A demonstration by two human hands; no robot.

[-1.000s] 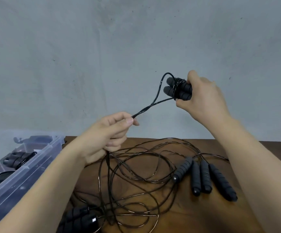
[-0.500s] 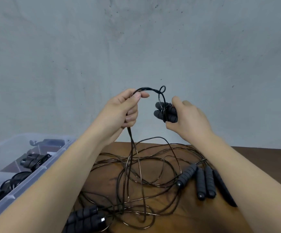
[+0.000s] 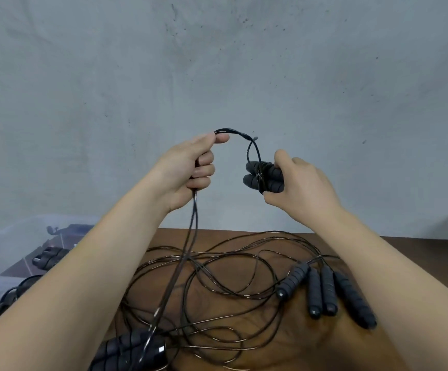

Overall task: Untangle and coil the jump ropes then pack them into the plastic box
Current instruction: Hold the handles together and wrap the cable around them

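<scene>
Black cord arches between the two raised hands, which are held a little apart in front of a grey wall. The left hand is a fist closed round the cord, thumb pressed on top, and a doubled length hangs from it down to the wooden table. The right hand grips two foam handles side by side, with several turns of cord wound round them. Below, loose rope lies tangled across the table. Four more handles lie together near the right forearm, and another pair sits at the near edge. A clear plastic box stands at the left, with coiled ropes inside it.
</scene>
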